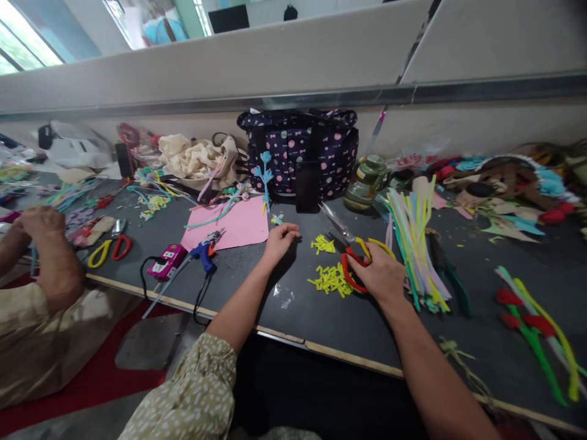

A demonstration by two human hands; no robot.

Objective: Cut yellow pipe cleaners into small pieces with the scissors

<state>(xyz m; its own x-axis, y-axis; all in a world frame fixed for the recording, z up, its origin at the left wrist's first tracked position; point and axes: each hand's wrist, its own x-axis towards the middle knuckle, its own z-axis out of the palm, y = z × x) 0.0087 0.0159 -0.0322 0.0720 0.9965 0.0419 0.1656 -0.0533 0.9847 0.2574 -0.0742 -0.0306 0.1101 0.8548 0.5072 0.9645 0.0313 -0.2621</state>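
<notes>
My right hand point(378, 269) grips a pair of scissors point(351, 238) with red and yellow handles, its blades pointing up and left over the dark table. Beside and below the blades lie two piles of short yellow cut pieces, a smaller pile point(323, 244) and a larger pile point(331, 280). My left hand point(280, 240) is low over the table, left of the piles, its fingers loosely bent and nothing visible in them. Just beyond it is a small pale blue and yellow piece point(277, 219). A blue fuzzy flower stem point(265, 177) stands behind, by the pink sheet point(229, 223).
Right of my right hand lie a bundle of pastel pipe cleaners point(415, 244), green-handled pliers point(452, 275) and red tulips point(527, 318). A glue gun point(204, 253), other scissors point(112, 244) and a person's hands point(46, 229) are left. A patterned bag point(284, 153), phone point(307, 186) and jar point(367, 183) stand behind.
</notes>
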